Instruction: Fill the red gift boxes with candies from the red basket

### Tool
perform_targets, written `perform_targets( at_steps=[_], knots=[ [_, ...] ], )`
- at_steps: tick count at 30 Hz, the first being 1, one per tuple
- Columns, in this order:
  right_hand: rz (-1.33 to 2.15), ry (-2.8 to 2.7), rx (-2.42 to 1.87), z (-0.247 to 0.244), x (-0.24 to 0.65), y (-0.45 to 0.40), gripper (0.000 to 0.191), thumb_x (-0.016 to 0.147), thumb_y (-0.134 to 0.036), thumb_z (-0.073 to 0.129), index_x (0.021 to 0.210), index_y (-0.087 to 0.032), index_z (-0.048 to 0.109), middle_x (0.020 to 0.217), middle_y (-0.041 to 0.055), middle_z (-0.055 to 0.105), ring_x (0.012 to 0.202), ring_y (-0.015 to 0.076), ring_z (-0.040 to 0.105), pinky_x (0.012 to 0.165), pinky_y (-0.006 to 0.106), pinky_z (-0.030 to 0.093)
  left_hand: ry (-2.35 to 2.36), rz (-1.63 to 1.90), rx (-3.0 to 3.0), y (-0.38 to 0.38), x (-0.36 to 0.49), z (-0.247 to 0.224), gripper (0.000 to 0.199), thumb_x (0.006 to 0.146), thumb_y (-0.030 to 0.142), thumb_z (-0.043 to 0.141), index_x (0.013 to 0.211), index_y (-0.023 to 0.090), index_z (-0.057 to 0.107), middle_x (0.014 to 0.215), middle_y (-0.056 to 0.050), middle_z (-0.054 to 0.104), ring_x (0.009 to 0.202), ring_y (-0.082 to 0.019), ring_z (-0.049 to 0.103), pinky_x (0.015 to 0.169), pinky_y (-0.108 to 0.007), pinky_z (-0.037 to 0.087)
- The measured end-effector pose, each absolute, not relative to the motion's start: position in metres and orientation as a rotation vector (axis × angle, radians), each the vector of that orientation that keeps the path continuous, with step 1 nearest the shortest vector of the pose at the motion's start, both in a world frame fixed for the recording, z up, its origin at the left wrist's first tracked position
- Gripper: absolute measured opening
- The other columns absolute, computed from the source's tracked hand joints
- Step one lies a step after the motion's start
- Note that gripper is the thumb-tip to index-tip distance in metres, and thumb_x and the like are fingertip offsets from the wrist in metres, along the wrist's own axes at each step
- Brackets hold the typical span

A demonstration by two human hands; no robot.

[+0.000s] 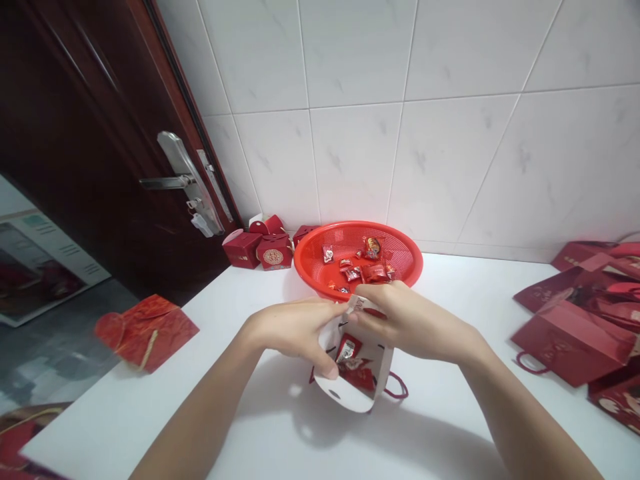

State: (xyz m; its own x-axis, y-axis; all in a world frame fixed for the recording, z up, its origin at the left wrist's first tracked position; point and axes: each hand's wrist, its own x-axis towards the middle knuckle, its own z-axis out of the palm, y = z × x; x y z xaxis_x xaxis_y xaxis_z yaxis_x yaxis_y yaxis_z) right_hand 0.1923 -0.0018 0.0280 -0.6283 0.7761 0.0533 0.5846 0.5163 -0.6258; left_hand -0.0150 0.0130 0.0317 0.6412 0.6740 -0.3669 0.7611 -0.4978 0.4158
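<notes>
A small paper candy box [379, 373], white inside with a dark red cord loop at its side, stands with its top flaps up on the white table. Several red-wrapped candies [356, 373] lie in it. My left hand [295, 331] holds its left side, thumb at the rim of the near rounded flap. Bent over the far flap, my right hand [400, 320] pinches it between thumb and fingers. Just behind both hands is a red plastic basket [307, 267] with several wrapped candies [373, 273] in it; its near rim is partly hidden.
Several closed dark red boxes [275, 253] stand against the tiled wall at back left. An orange-red box [155, 331] sits at the table's left edge. More dark red boxes [570, 340] crowd the right side. A brown door [100, 100] with a metal handle is at left.
</notes>
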Motion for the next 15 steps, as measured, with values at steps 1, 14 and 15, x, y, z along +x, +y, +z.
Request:
perform_targets(
  at_steps=[1,14,15],
  knots=[
    [0.824,-2.414,-1.121,0.028,0.192,-0.003,0.019,0.092,-0.020,0.049,0.074,-0.022,0.042,0.067,-0.0034,0.050,0.057,0.0113,0.040,0.051,0.026,0.026,1.130,-0.221,2.290,0.013,-0.015,0.032,0.057,0.065,0.040,0.079,0.116,0.024,0.059,0.106,0.000,0.066,0.093,-0.021,0.062,0.073,-0.025,0.046],
    [1.131,-2.223,-0.697,0.024,0.177,-0.004,0.012,0.082,-0.009,0.057,0.088,-0.019,0.059,0.085,-0.0001,0.064,0.074,0.0136,0.056,0.063,0.024,0.040,0.956,-0.110,2.120,0.017,-0.014,0.028,0.029,0.064,0.031,0.078,0.085,0.021,0.061,0.086,0.003,0.061,0.084,-0.019,0.060,0.065,-0.024,0.044],
    [1.141,-2.236,-0.703,0.023,0.177,-0.003,0.010,0.083,-0.010,0.059,0.088,-0.018,0.061,0.085,0.0004,0.066,0.074,0.0135,0.057,0.063,0.024,0.040,0.950,-0.112,2.106,0.018,-0.014,0.027,0.027,0.064,0.031,0.078,0.082,0.021,0.060,0.083,0.003,0.060,0.081,-0.018,0.059,0.064,-0.024,0.043]
  ],
)
